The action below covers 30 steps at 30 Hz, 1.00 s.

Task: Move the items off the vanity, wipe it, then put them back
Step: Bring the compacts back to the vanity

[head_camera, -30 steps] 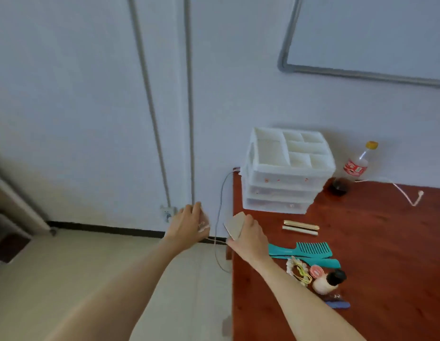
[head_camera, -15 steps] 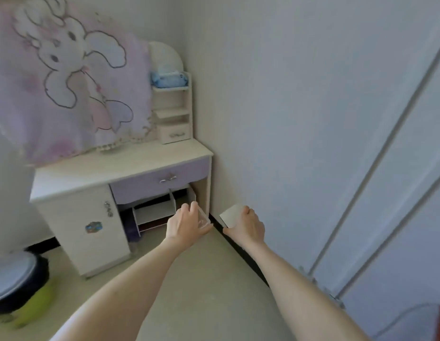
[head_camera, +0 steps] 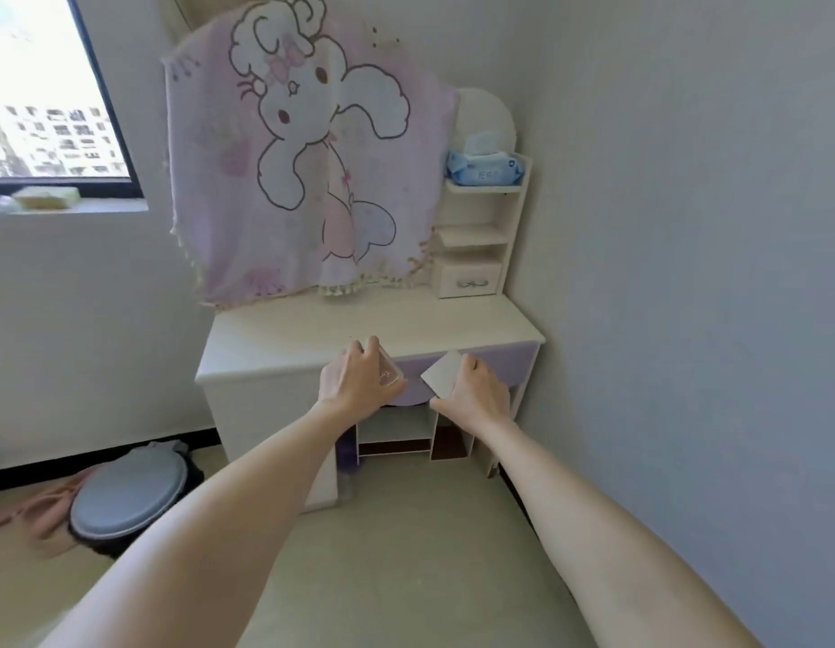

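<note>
A home bedroom: a small white vanity (head_camera: 313,329) beyond the fingers (head_camera: 369,348), draped with a cartoon-rabbit blanket (head_camera: 303,152), beside a window (head_camera: 46,95).

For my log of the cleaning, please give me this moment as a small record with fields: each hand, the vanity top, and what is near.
left hand: closed on a small clear container
right hand: closed on a flat white card-like item
hands position: in front of the vanity's front edge
vanity top: bare, no loose items visible
vanity mirror: covered by pink rabbit cloth
side shelf: blue wipes pack on top tier
floor left: grey round lid
</note>
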{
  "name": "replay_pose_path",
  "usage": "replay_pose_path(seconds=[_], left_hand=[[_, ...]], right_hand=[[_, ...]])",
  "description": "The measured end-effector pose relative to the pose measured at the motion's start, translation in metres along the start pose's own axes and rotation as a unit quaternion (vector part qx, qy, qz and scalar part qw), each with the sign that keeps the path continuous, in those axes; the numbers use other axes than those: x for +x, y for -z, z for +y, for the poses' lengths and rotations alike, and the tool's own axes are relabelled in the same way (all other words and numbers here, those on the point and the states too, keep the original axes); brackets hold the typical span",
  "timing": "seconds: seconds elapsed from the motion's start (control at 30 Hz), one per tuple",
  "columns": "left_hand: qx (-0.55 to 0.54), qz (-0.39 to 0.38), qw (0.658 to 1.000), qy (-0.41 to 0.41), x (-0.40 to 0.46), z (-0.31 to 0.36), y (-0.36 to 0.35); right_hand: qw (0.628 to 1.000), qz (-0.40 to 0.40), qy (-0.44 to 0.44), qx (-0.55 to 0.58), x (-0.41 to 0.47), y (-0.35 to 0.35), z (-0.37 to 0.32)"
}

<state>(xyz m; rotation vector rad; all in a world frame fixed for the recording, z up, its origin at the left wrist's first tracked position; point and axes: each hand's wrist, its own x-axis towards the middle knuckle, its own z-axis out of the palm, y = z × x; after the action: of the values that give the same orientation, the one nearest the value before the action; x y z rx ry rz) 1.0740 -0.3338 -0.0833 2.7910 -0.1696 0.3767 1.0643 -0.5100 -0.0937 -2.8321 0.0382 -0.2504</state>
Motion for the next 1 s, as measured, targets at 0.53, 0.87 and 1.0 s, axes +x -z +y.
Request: replay_pose_path(seconds=[0.53,0.87,1.0], left_hand=[[0.021,0.005,0.988,0.152,0.216,-0.129,-0.061],[0.003,-0.060,0.982,0.178,0.309,-0.256,-0.114],[-0.028,-0.115,0.980,0.162,0.348,-0.304,-0.134]], right_hand=[[0.986,-0.099,0.135,-0.010,0.290,-0.104,-0.077],[0.961,-0.177,0.210,-0.044,0.407,-0.222,-0.150],[0.951,-0.208,0.217,-0.071,0.442,-0.264,-0.170]])
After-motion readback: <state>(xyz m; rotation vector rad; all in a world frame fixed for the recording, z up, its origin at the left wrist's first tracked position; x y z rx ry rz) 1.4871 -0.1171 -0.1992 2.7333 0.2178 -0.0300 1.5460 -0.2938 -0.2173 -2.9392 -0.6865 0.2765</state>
